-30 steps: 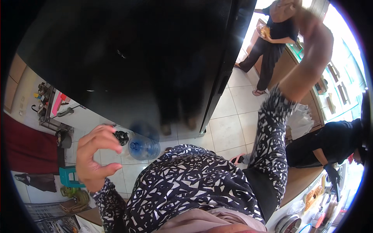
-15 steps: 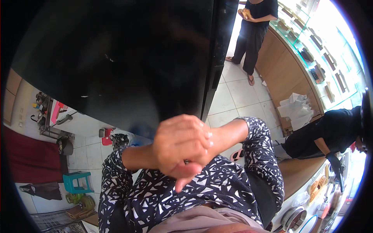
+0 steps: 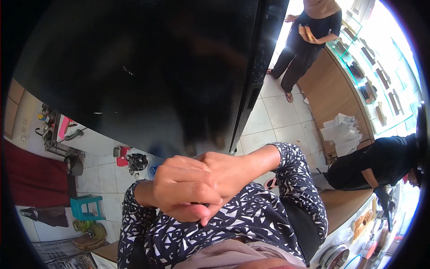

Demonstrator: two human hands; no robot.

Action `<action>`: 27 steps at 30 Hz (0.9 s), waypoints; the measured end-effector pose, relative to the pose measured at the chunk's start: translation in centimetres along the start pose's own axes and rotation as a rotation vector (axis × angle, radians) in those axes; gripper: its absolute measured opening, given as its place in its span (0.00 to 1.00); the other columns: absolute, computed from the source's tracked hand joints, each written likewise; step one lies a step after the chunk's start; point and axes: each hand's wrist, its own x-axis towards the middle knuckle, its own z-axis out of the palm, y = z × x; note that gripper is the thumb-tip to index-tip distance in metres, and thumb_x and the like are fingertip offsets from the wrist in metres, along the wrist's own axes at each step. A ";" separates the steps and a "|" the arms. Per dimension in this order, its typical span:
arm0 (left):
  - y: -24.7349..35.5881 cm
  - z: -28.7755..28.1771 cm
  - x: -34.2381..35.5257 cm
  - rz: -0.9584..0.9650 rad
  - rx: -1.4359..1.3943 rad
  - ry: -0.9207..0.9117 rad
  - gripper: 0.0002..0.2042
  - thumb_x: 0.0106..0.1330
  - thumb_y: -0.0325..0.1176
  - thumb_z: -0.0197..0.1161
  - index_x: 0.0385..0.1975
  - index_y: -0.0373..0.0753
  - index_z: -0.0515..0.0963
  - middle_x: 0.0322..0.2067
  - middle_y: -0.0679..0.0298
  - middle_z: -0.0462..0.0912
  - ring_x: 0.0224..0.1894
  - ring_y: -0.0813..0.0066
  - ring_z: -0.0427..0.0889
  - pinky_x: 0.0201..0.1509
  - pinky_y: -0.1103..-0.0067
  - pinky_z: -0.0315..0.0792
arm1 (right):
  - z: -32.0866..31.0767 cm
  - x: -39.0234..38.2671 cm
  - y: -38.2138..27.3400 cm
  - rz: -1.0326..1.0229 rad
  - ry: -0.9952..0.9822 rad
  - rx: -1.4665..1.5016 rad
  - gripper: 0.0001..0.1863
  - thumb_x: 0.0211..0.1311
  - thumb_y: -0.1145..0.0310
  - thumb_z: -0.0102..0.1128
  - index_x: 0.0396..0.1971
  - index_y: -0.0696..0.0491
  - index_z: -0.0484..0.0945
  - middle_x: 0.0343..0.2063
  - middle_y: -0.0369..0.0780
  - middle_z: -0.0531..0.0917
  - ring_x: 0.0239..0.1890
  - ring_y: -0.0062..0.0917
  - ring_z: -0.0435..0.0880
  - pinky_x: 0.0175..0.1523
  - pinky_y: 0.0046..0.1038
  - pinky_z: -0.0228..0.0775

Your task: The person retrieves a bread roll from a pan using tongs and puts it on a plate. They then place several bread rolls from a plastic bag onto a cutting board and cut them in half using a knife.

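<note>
My two hands are pressed together in front of my patterned black-and-white top [image 3: 251,201]. My left hand [image 3: 181,186] lies over the other, its fingers bent and wrapped round it. Beneath it is my right hand [image 3: 228,172], reaching in from the right with its back partly showing. Most of the right hand's fingers are hidden under the left, so their pose cannot be made out. A small dark gap shows between the thumbs and fingers; no object is visible there. Just beyond the hands stands a tall glossy black cabinet-like surface [image 3: 148,80].
One person [image 3: 304,40] stands beyond the black surface, holding something light brown. Another person [image 3: 371,166] wears dark gloves at the counter [image 3: 345,206] on the right. A glass display case [image 3: 376,76], white plastic bags [image 3: 342,132] and a teal stool [image 3: 88,207] are also around.
My joined hands have shifted slightly left and down, with the left fingers now wrapped further across the right hand. The far person has raised one hand, and the view has shifted slightly.
</note>
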 end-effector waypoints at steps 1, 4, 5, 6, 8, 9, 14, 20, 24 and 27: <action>0.0 0.3 -0.1 0.018 0.001 0.047 0.11 0.58 0.35 0.56 0.22 0.32 0.74 0.12 0.63 0.70 0.10 0.74 0.67 0.13 0.82 0.61 | 0.1 -0.1 -0.2 0.031 -0.042 0.012 0.29 0.49 0.37 0.49 0.19 0.53 0.71 0.20 0.40 0.75 0.21 0.38 0.74 0.24 0.33 0.66; 0.1 1.7 -0.5 -0.027 -0.046 0.259 0.15 0.60 0.39 0.55 0.21 0.31 0.73 0.11 0.64 0.68 0.09 0.77 0.64 0.11 0.82 0.58 | 0.7 -0.2 -0.8 0.053 -0.023 0.019 0.29 0.51 0.38 0.46 0.16 0.54 0.69 0.18 0.40 0.74 0.20 0.39 0.74 0.24 0.34 0.66; 0.0 2.1 -0.5 -0.029 -0.049 0.257 0.15 0.60 0.39 0.55 0.21 0.31 0.73 0.11 0.64 0.68 0.09 0.77 0.64 0.11 0.82 0.58 | 0.9 -0.2 -0.9 0.045 -0.054 -0.039 0.30 0.53 0.39 0.45 0.14 0.54 0.68 0.15 0.41 0.72 0.19 0.39 0.74 0.24 0.34 0.65; 0.1 2.4 -0.5 0.053 -0.008 0.280 0.20 0.62 0.44 0.51 0.18 0.31 0.70 0.09 0.66 0.67 0.07 0.79 0.63 0.09 0.84 0.60 | 1.0 -0.2 -1.1 0.072 -0.062 -0.032 0.30 0.53 0.39 0.45 0.14 0.54 0.68 0.15 0.41 0.72 0.19 0.39 0.74 0.24 0.34 0.65; 0.2 2.9 -0.4 0.129 0.026 0.303 0.25 0.65 0.50 0.46 0.16 0.32 0.67 0.06 0.68 0.65 0.05 0.81 0.62 0.07 0.85 0.62 | 1.3 -0.2 -1.4 0.024 0.014 -0.012 0.30 0.54 0.41 0.44 0.12 0.55 0.67 0.12 0.41 0.71 0.18 0.39 0.73 0.23 0.35 0.64; 0.1 3.2 -0.3 0.153 0.009 0.313 0.23 0.63 0.48 0.49 0.18 0.30 0.70 0.09 0.66 0.66 0.07 0.80 0.63 0.09 0.84 0.60 | 1.3 -0.1 -1.5 0.035 0.046 -0.006 0.30 0.55 0.41 0.44 0.12 0.55 0.67 0.12 0.41 0.71 0.18 0.39 0.73 0.23 0.35 0.63; -1.1 3.8 0.6 0.240 -0.126 0.396 0.20 0.62 0.45 0.53 0.22 0.29 0.72 0.11 0.64 0.69 0.10 0.77 0.66 0.11 0.83 0.59 | -0.4 -1.0 -1.7 0.095 0.038 0.044 0.25 0.54 0.46 0.50 0.16 0.56 0.71 0.13 0.42 0.73 0.18 0.38 0.74 0.24 0.35 0.64; -2.7 1.3 0.3 0.202 0.172 0.378 0.16 0.61 0.42 0.52 0.31 0.31 0.69 0.23 0.53 0.75 0.24 0.68 0.78 0.20 0.80 0.71 | -4.5 -9.4 -3.7 0.304 1.082 -0.565 0.20 0.46 0.69 0.64 0.40 0.59 0.70 0.33 0.41 0.78 0.37 0.32 0.78 0.42 0.31 0.68; -2.1 0.3 -1.6 -0.128 0.093 0.579 0.15 0.61 0.41 0.51 0.33 0.33 0.67 0.25 0.52 0.75 0.24 0.71 0.75 0.22 0.81 0.72 | -7.8 -18.8 -3.9 0.958 1.737 -1.470 0.46 0.45 0.63 0.66 0.61 0.54 0.46 0.56 0.49 0.58 0.57 0.40 0.60 0.60 0.44 0.50; -2.6 0.2 -2.7 -0.301 0.175 0.623 0.15 0.62 0.43 0.48 0.34 0.35 0.66 0.23 0.54 0.75 0.18 0.75 0.72 0.27 0.80 0.70 | -7.9 -24.0 -4.2 0.800 2.317 -0.353 0.54 0.44 0.65 0.68 0.63 0.47 0.34 0.59 0.47 0.54 0.59 0.41 0.58 0.60 0.47 0.49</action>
